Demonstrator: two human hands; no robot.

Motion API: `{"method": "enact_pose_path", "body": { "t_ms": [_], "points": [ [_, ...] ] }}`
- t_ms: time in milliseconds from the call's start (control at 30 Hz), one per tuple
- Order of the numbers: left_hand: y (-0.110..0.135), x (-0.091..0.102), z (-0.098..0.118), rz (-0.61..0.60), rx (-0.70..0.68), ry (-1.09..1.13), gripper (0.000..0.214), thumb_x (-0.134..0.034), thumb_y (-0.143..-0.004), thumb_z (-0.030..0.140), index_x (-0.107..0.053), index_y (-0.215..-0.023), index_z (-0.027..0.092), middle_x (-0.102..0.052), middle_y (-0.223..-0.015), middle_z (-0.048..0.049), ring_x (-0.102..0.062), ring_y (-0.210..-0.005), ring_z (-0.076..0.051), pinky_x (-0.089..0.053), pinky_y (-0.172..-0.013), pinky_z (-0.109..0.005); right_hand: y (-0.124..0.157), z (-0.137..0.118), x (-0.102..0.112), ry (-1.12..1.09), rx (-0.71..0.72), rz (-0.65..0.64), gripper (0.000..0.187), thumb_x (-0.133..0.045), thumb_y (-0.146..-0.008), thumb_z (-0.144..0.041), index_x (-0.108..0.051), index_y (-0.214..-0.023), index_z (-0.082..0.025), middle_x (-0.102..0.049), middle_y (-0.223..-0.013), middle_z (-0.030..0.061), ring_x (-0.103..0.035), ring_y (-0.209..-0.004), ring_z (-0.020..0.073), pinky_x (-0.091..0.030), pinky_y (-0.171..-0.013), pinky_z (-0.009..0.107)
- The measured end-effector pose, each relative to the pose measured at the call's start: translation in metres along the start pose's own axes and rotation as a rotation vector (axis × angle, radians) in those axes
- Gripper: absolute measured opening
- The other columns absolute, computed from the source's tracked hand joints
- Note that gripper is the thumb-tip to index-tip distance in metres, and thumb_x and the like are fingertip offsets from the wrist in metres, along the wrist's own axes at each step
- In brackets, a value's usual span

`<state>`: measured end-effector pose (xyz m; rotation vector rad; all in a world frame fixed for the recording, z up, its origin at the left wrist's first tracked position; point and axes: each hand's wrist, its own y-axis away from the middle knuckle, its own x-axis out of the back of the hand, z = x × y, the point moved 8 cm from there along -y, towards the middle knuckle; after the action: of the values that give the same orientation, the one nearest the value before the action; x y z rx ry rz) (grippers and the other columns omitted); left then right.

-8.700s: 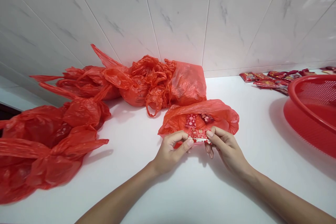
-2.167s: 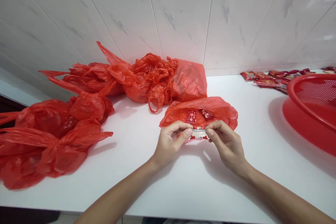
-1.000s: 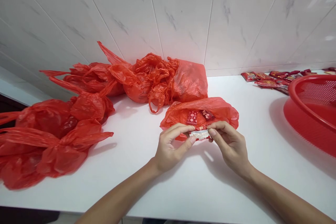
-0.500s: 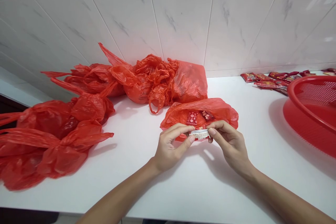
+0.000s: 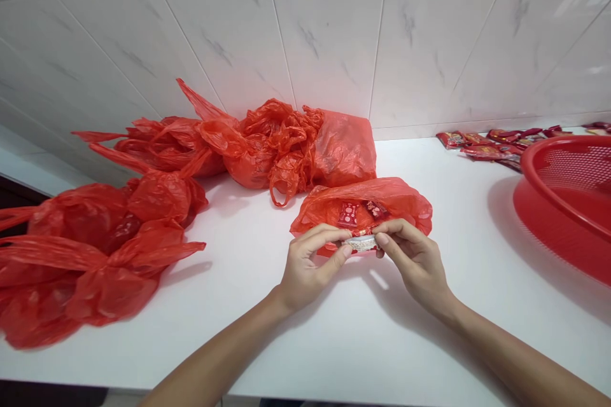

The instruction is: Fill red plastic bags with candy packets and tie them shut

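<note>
- The left hand [image 5: 310, 264] and the right hand [image 5: 415, 259] are working together over the white bench [image 5: 305, 346], and they are pinching a small white-and-red packet [image 5: 361, 243] between them.
- The left hand's grip is closing on one end of the packet, and the right hand's grip is clenching the other end between finger and thumb.
- The packet is looking shiny and a little curved, and its print is too small to read.
- The packet is staying between the hands, right at the mouth of an open red plastic bag [image 5: 396, 200], which is lying at 12 o'clock from the hands.
- Two small red packets [image 5: 349, 215] are showing inside that bag.
- A big heap of tied red plastic bags [image 5: 107, 286] is lying at 10 o'clock.
- A red plastic basket [image 5: 558, 216] is sitting at 3 o'clock, and a row of red packets [image 5: 487, 149] is lying at 2 o'clock, along the white tile wall [image 5: 305, 25].
</note>
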<state>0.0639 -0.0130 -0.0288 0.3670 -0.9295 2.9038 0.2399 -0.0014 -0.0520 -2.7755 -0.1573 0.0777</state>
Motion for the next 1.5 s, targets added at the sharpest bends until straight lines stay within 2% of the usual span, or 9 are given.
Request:
{"method": "enact_pose_path", "body": {
  "t_ms": [267,767,1500],
  "points": [
    [0.001,0.0,-0.007,0.02,0.057,0.028,0.015,-0.074,-0.083,0.013,-0.079,-0.096,0.019,-0.078,-0.091,-0.0042,-0.073,-0.081,-0.014,-0.06,-0.077,-0.024,-0.002,0.003,-0.001,0.004,-0.014,-0.006,0.011,-0.066,-0.095,-0.031,-0.069,-0.09,-0.022,-0.067,-0.079,0.0009,-0.061,-0.066,0.0122,-0.055,-0.062,0.023],
    [0.002,0.0,-0.009,0.016,0.066,0.019,0.015,-0.074,-0.083,0.013,-0.079,-0.096,0.02,-0.078,-0.092,-0.004,-0.073,-0.084,-0.014,-0.06,-0.08,-0.024,-0.002,0.004,-0.001,0.009,-0.01,-0.006,0.01,-0.066,-0.095,-0.03,-0.069,-0.091,-0.022,-0.067,-0.08,-0.0003,-0.062,-0.066,0.0106,-0.055,-0.063,0.021],
    [0.002,0.001,-0.012,0.005,0.103,-0.004,0.01,-0.074,-0.085,0.021,-0.08,-0.093,0.019,-0.078,-0.09,-0.0066,-0.072,-0.082,-0.018,-0.061,-0.079,-0.03,-0.002,0.001,0.0,0.054,-0.027,-0.01,0.02,-0.067,-0.094,-0.041,-0.068,-0.09,-0.021,-0.069,-0.08,0.0033,-0.063,-0.066,0.0152,-0.058,-0.063,0.029]
  ]
}}
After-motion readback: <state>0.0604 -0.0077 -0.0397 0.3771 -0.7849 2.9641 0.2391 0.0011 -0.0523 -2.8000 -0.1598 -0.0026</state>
